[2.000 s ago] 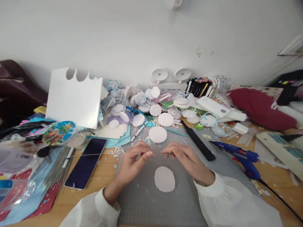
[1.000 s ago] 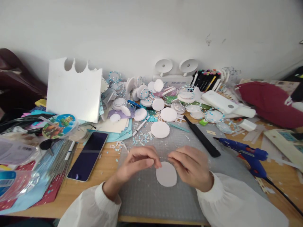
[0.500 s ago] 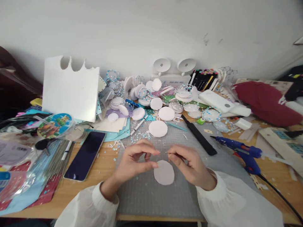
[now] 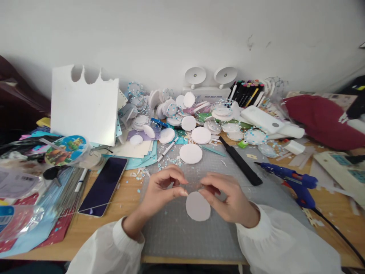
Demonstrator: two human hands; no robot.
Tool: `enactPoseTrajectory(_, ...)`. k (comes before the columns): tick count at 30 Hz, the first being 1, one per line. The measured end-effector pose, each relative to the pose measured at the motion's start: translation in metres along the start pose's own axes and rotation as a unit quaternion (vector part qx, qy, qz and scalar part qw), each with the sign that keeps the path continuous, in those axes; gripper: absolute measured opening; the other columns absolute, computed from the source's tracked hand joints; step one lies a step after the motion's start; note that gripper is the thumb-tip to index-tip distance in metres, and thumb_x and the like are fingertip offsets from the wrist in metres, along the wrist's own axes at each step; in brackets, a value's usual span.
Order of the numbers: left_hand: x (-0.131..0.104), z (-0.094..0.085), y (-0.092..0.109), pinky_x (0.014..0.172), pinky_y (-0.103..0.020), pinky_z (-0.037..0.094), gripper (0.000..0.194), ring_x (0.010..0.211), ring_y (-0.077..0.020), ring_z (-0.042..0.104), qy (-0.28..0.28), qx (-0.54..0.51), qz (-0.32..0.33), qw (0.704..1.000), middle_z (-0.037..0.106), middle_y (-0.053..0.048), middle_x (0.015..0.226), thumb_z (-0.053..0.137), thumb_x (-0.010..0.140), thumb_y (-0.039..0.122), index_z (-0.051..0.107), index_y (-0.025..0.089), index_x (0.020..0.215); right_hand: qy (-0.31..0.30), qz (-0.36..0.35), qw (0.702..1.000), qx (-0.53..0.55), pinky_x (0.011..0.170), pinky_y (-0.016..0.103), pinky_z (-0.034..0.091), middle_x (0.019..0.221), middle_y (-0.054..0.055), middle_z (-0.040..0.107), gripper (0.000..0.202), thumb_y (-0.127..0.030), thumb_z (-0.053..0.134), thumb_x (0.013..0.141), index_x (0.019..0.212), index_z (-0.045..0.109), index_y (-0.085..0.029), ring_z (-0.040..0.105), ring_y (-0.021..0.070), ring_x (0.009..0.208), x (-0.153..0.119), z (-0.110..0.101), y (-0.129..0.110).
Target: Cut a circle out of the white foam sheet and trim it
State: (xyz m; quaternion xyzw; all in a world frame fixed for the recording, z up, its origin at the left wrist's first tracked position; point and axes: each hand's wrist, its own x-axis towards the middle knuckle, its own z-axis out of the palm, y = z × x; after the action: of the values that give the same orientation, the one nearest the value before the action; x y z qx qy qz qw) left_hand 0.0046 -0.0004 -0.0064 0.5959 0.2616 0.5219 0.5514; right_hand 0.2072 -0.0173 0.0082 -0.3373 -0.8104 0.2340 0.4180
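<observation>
My left hand (image 4: 164,188) has its thumb and index finger curled towards each other around a thin wire (image 4: 110,204), which trails left across the phone. Facing it, my right hand (image 4: 226,194) pinches at what looks like the wire's other end; the fingertips are slightly blurred. Just beneath the fingertips lies a white foam disc (image 4: 198,207), flat on the grey cutting mat (image 4: 191,243). A second white disc (image 4: 191,153) rests on the mat beyond both hands.
A dark phone (image 4: 103,186) and a bundle of thin wires (image 4: 70,194) lie left. On the right are a black cutter (image 4: 242,163) and a blue glue gun (image 4: 288,177) with its cord. Piled discs and beaded rings (image 4: 171,110) line the wall, beside a white foam board (image 4: 84,108).
The thin wire now shows stretching left from my left hand. My right hand's fingers have shifted slightly, and both hands stay above the disc.
</observation>
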Motion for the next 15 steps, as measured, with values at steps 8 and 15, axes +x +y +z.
enactPoseTrajectory(8, -0.003, 0.000, -0.003, 0.061, -0.024, 0.035, 0.025, 0.065, -0.0116, 0.048, 0.025, -0.055, -0.075, 0.995, 0.054, -0.001, 0.067, 0.069, 0.078, 0.037, 0.063, 0.014, 0.069, 0.040, -0.132, 0.966, -0.218, 0.056, 0.027, 0.040, 0.067, 0.001, 0.064, 0.009, -0.013, 0.059, 0.085, 0.093, 0.060, -0.017, 0.055, 0.0120, 0.059, -0.005, 0.007, 0.002)
enactPoseTrajectory(15, -0.001, 0.005, 0.000, 0.055, -0.025, 0.030, 0.039, 0.056, -0.0097, 0.040, 0.029, -0.076, -0.124, 0.989, 0.048, 0.000, 0.058, 0.062, 0.083, 0.038, 0.051, 0.014, 0.055, 0.054, -0.202, 0.914, -0.348, 0.054, 0.030, 0.036, 0.061, -0.002, 0.064, 0.016, -0.016, 0.066, 0.082, 0.098, 0.063, -0.016, 0.053, 0.0112, 0.051, -0.010, 0.010, 0.001)
